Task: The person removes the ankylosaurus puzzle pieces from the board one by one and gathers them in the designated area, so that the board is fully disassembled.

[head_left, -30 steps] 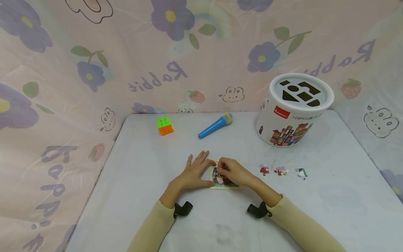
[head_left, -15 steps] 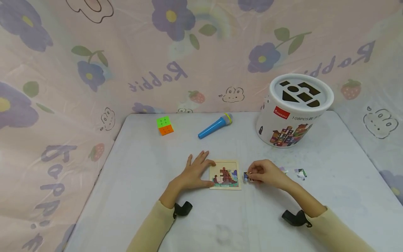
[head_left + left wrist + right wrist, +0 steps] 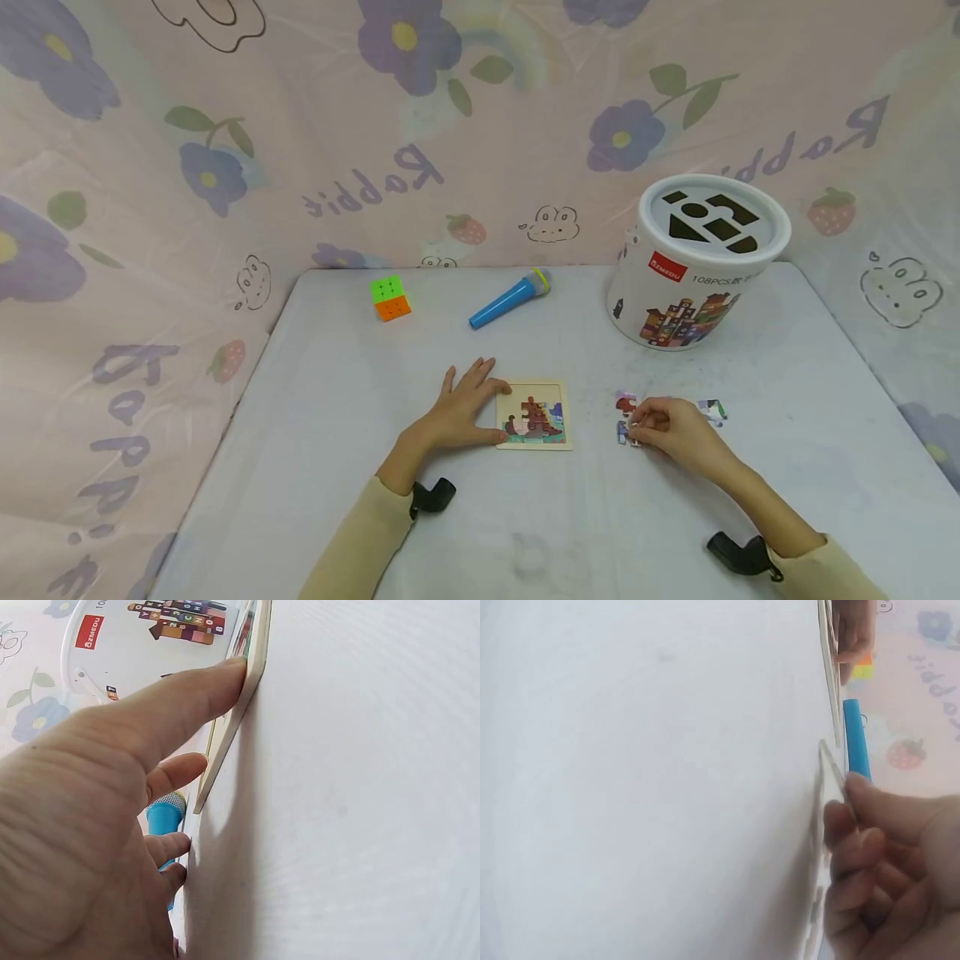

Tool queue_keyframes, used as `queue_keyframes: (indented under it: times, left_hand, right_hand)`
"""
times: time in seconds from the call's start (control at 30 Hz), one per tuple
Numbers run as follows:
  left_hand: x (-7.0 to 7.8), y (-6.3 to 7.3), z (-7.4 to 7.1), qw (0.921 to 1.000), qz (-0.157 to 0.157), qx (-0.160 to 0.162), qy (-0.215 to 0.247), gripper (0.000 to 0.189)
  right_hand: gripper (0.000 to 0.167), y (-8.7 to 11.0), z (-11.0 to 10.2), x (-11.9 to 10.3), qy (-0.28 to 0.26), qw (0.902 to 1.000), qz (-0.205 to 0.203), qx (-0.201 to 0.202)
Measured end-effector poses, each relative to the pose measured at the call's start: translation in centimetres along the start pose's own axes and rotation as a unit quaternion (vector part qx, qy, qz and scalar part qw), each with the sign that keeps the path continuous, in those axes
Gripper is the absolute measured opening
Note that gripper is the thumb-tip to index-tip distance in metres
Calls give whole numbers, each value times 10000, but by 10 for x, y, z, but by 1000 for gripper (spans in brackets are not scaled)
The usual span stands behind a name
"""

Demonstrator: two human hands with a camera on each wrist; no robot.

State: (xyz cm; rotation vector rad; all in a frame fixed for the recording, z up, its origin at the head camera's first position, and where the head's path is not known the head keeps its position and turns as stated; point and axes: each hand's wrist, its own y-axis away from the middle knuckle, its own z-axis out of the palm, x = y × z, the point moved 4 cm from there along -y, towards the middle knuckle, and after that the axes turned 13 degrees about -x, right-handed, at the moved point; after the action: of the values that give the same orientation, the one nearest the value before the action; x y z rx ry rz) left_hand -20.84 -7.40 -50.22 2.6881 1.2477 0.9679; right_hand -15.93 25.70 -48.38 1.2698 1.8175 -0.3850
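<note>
A small wooden jigsaw tray [image 3: 568,421] lies flat at the table's middle, with joined brown, green and purple pieces [image 3: 537,421] along its lower part and right side. My left hand [image 3: 453,417] rests at the tray's left edge, thumb at the lower corner and index finger at the upper one, other fingers spread. To the right of the tray, my right hand [image 3: 678,433] pinches a jigsaw piece [image 3: 831,766] between thumb and fingers, tilted close over the table. A red-and-purple jigsaw piece [image 3: 626,403] lies just beyond its fingertips. A green-and-white jigsaw piece [image 3: 712,410] lies behind the hand.
Toward the back stand a green-and-orange puzzle cube [image 3: 391,298], a blue toy microphone [image 3: 510,300] and a large white bucket [image 3: 675,275] with shape holes in its lid. A printed cloth [image 3: 480,125] hangs behind the white table [image 3: 525,517].
My right hand has moved from over the tray to the right, carrying the jigsaw piece to beside the loose pieces. The left hand has stayed at the tray.
</note>
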Motion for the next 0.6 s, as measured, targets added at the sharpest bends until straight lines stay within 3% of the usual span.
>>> queue_keyframes:
  times: [0.3, 0.6]
  left_hand:
    - [1, 0, -1, 10000, 32, -2, -17, 64]
    - [1, 0, -1, 10000, 64, 0, 5, 64]
  right_hand:
    - [7, 3, 1, 5, -321, 9984, -381, -260]
    - [10, 5, 4, 6, 576, 9959, -684, -147]
